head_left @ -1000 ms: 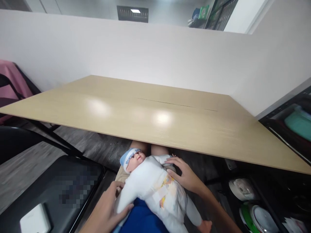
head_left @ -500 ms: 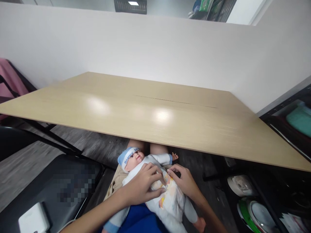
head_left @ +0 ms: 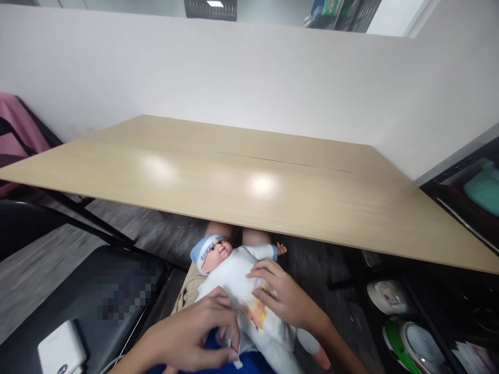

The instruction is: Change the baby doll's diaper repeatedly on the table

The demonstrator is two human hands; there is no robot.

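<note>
A baby doll in white clothes and a blue-and-white cap lies on its back on my lap, head toward the table. It wears a diaper with a coloured print. My left hand is closed in a pinch on the diaper's white tab at the doll's hip. My right hand lies flat on the doll's belly, fingers stretched over the diaper front. One bare doll foot sticks out at the lower right.
A light wooden table spans the view just beyond my knees, with a white wall behind. A black chair with a white box stands at my left. Black shelves with bowls and lids are at the right.
My left hand has slid from the doll's chest down to its hip and pinched the diaper tab. My right hand has moved onto the doll's belly.
</note>
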